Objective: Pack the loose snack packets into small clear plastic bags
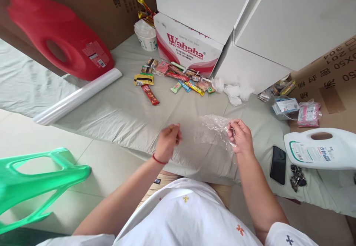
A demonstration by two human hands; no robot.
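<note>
Currently, the right hand (241, 135) pinches crumpled clear plastic film (213, 123) in its fingers above the grey-green fabric sheet (125, 108); the left hand's (167, 139) fingers curl, contents indeterminable. Light edge grip limits tearing.

Crinkled piece of clear plastic (213, 125), limp, in the right hand (241, 136), above the pale cloth (133, 114).

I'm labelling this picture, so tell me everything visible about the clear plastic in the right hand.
The clear plastic is thin, colourless, crumpled and shiny, with no print visible. The right hand holds it along one side; the rest spreads toward the left hand, without reaching it, over the pale sheet. Whether it is a bag or film, and whether it touches the sheet, I can't tell.
</note>
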